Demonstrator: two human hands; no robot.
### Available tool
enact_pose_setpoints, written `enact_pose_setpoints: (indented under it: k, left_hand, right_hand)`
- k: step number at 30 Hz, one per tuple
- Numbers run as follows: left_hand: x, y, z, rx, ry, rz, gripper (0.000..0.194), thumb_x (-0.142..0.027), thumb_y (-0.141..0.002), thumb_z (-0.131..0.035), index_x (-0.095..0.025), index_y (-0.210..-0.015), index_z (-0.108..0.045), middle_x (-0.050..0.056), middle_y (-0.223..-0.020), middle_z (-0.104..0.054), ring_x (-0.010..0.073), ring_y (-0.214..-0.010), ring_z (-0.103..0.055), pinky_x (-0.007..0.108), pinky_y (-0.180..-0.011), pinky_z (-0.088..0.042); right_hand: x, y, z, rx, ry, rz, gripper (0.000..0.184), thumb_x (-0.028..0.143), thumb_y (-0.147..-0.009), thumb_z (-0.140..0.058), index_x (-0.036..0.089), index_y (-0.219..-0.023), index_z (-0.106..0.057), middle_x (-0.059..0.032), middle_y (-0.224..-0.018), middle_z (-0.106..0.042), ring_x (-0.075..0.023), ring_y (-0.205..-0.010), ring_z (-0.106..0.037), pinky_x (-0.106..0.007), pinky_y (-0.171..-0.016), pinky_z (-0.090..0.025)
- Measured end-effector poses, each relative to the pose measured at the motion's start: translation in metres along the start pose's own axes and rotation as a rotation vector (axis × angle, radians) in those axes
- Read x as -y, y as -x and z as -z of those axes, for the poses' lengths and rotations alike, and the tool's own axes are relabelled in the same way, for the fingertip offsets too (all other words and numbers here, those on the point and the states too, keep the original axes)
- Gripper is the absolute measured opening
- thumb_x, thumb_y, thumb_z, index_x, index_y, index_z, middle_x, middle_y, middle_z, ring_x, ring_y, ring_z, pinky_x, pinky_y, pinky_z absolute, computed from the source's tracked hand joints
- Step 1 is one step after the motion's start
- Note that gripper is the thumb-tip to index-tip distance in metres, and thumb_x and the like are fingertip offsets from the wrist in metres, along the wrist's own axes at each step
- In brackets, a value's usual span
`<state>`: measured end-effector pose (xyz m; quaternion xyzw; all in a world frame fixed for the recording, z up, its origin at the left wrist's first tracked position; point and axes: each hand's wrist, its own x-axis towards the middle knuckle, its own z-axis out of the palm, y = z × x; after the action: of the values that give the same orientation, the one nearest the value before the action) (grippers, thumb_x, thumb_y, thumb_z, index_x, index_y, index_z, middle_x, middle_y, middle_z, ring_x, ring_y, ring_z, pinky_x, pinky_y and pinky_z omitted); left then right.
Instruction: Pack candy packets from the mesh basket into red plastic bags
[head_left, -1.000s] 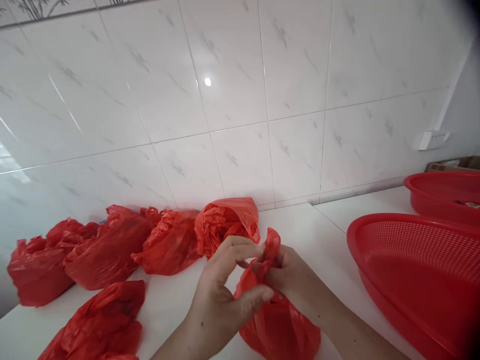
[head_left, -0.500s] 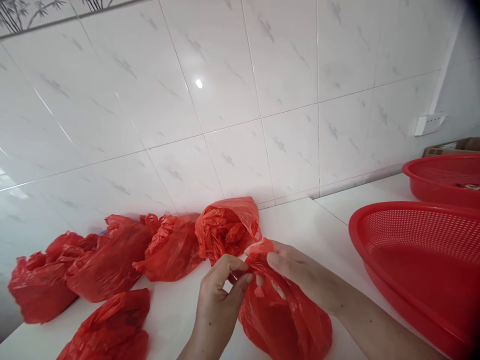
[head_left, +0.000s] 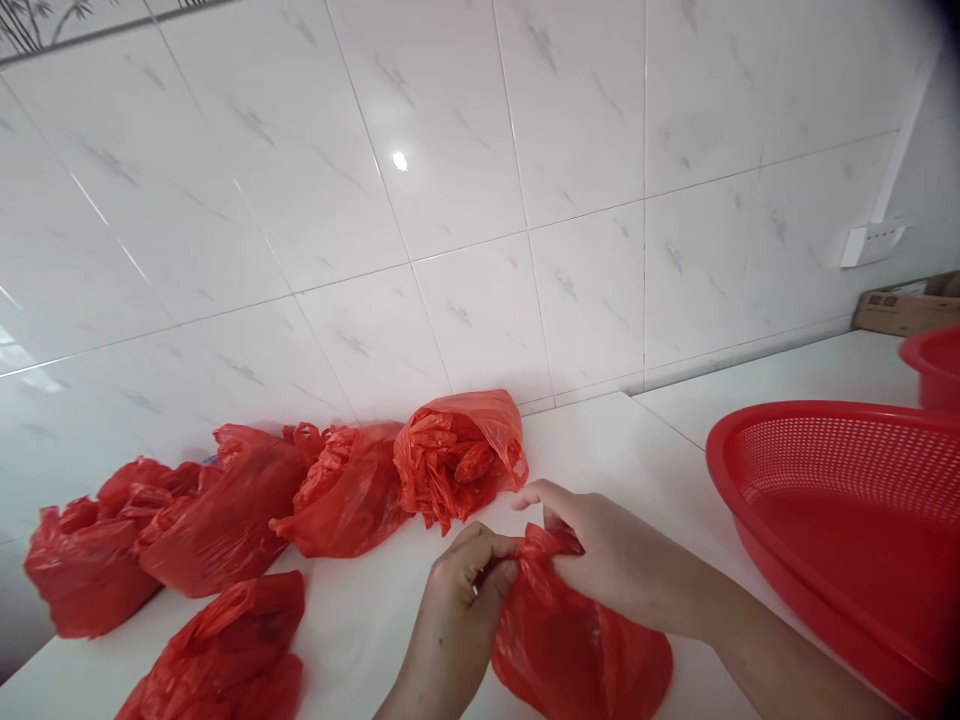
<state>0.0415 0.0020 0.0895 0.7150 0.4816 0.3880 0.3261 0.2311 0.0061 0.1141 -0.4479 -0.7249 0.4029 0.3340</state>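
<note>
A red plastic bag [head_left: 585,650] stands on the white table in front of me, its upper part gathered into a twisted neck. My left hand [head_left: 469,600] pinches the left side of that neck between thumb and forefinger. From the right, my right hand [head_left: 607,550] wraps the bag's top. Its forefinger stretches out to the left, while the other fingers are partly hidden behind the hand and the plastic. Just beyond the hands, an open red bag [head_left: 457,450] stuffed with crumpled red plastic leans by the wall.
More filled red bags [head_left: 225,520] line the wall at left, and another red bag [head_left: 232,650] lies nearer. A large red perforated basket [head_left: 810,480] stands at right. Behind it are a second red basket [head_left: 937,360] and a cardboard box [head_left: 900,310]. A socket [head_left: 874,243] sits on the tiled wall.
The bag's loose top has been drawn into a tighter neck. My right hand has turned over and closed round it. The far red basket has shifted right, partly out of view.
</note>
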Motion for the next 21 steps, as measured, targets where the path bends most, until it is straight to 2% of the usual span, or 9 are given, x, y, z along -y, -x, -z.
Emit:
enact_pose_setpoints:
  k: [3,5,7,9,13,16,19,21]
  left_hand:
    - [-0.003,0.003,0.0,-0.001,-0.001,0.004,0.017,-0.024,-0.083,-0.054,-0.024,-0.083,-0.071,0.001,-0.074,-0.054,0.0153,-0.069,-0.049,0.025,-0.062,-0.037]
    - [-0.005,0.005,-0.001,-0.01,0.012,0.017,0.016,-0.025,-0.082,-0.055,-0.024,-0.08,-0.071,0.001,-0.074,-0.053,0.0151,-0.068,-0.049,0.024,-0.061,-0.036]
    - [-0.006,0.006,-0.002,-0.017,0.028,0.031,0.015,-0.026,-0.081,-0.056,-0.023,-0.079,-0.071,0.001,-0.073,-0.054,0.015,-0.067,-0.048,0.024,-0.061,-0.036]
    - [-0.007,0.006,-0.003,-0.025,0.036,0.046,0.014,-0.026,-0.079,-0.057,-0.022,-0.077,-0.07,0.002,-0.074,-0.054,0.0148,-0.067,-0.048,0.024,-0.061,-0.036]
    - [-0.005,0.007,-0.004,-0.05,0.026,0.065,0.009,-0.023,-0.075,-0.059,-0.021,-0.072,-0.067,0.001,-0.072,-0.054,0.0139,-0.065,-0.047,0.024,-0.06,-0.036]
    - [-0.003,0.008,-0.004,-0.082,0.045,0.078,0.006,-0.021,-0.074,-0.059,-0.02,-0.072,-0.064,0.0,-0.071,-0.054,0.0133,-0.064,-0.045,0.024,-0.06,-0.036]
    - [0.001,0.01,-0.004,-0.103,0.088,0.121,0.006,-0.021,-0.074,-0.059,-0.021,-0.079,-0.062,-0.001,-0.07,-0.054,0.013,-0.064,-0.045,0.024,-0.061,-0.038]
    - [0.003,0.012,-0.004,-0.117,0.104,0.135,0.014,-0.021,-0.073,-0.06,-0.022,-0.087,-0.062,-0.002,-0.069,-0.052,0.013,-0.064,-0.046,0.024,-0.062,-0.039]
  right_hand:
    - [-0.006,-0.007,0.001,-0.177,0.131,0.022,0.044,0.01,-0.069,-0.048,0.031,-0.106,-0.058,0.0044,-0.067,-0.056,-0.0122,-0.056,-0.049,-0.022,-0.051,-0.033]
    - [-0.008,-0.011,-0.001,-0.212,0.183,0.025,0.033,0.01,-0.069,-0.048,0.029,-0.092,-0.061,0.0045,-0.064,-0.057,-0.0119,-0.053,-0.048,-0.023,-0.051,-0.032]
    - [-0.007,-0.012,-0.003,-0.194,0.202,0.015,0.025,0.011,-0.071,-0.046,0.028,-0.08,-0.061,0.0052,-0.06,-0.058,-0.0114,-0.05,-0.044,-0.024,-0.05,-0.031]
    - [-0.006,-0.012,-0.006,-0.166,0.167,0.005,0.025,0.011,-0.072,-0.043,0.027,-0.076,-0.061,0.005,-0.061,-0.06,-0.0116,-0.051,-0.046,-0.024,-0.051,-0.032]
    - [-0.001,-0.009,-0.006,-0.12,0.002,0.042,0.032,0.01,-0.074,-0.039,0.025,-0.082,-0.065,0.0019,-0.08,-0.065,-0.0145,-0.073,-0.058,-0.026,-0.066,-0.043]
    - [0.008,-0.005,0.0,-0.022,-0.152,0.067,0.036,0.01,-0.075,-0.04,0.026,-0.093,-0.067,0.0008,-0.1,-0.064,-0.0157,-0.092,-0.059,-0.029,-0.081,-0.045]
    - [0.018,-0.004,0.005,0.033,-0.265,0.004,0.027,0.022,-0.081,-0.046,0.025,-0.097,-0.067,-0.0009,-0.103,-0.065,-0.0175,-0.094,-0.059,-0.031,-0.083,-0.045]
    - [0.017,-0.007,0.004,-0.008,-0.304,-0.049,0.022,0.028,-0.082,-0.048,0.022,-0.093,-0.066,-0.0019,-0.096,-0.067,-0.0175,-0.088,-0.06,-0.032,-0.082,-0.045]
